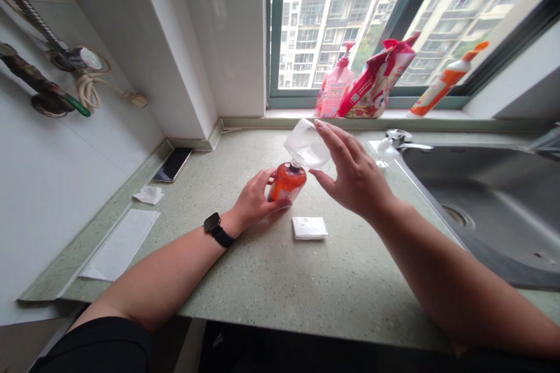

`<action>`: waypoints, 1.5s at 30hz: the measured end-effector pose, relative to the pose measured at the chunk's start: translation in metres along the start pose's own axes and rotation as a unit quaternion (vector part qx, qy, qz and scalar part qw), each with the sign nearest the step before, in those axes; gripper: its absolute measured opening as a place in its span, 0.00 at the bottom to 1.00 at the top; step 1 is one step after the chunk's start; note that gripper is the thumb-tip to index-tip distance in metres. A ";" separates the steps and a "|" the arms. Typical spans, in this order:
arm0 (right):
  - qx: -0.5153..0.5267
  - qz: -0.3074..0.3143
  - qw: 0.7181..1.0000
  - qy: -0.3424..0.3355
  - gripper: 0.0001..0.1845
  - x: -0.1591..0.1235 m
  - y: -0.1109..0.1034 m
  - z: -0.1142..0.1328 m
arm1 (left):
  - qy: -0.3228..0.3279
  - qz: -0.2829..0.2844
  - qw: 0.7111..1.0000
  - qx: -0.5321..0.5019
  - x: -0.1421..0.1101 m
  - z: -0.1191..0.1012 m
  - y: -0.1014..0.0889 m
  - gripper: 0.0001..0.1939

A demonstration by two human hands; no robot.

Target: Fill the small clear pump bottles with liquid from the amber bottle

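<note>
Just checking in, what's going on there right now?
A person at a speckled stone counter grips an orange bottle with the left hand. A clear plastic container sits tilted, neck-down, on the bottle's top. The open right hand hovers right beside that container. A steel sink lies further right.

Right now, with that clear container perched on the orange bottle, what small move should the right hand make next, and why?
Probably close the right hand around the clear plastic container. It sits tilted and upside down on the neck of the orange bottle. Only the left hand grips the bottle, while the open right hand seems not to hold the container.
</note>
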State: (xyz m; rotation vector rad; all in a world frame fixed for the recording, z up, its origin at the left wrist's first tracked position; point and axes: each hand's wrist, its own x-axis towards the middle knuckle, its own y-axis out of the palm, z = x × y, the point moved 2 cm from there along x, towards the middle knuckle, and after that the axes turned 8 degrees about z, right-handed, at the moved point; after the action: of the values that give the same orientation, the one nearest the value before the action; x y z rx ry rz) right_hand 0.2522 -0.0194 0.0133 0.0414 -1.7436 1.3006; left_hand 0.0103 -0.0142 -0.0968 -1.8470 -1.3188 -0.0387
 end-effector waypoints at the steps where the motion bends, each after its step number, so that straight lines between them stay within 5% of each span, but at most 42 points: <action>1: 0.000 0.002 1.000 0.000 0.57 0.000 0.000 0.000 | 0.000 0.000 1.000 0.000 0.000 0.000 0.000 0.43; 45: -0.001 0.012 1.000 -0.026 0.53 0.006 -0.007 0.004 | -0.005 0.002 1.000 0.001 0.000 -0.001 0.000 0.43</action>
State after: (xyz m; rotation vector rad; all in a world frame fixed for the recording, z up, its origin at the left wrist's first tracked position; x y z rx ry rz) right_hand 0.2497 -0.0232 0.0224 0.0528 -1.7942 1.3252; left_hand 0.0105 -0.0151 -0.0962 -1.8500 -1.3217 -0.0258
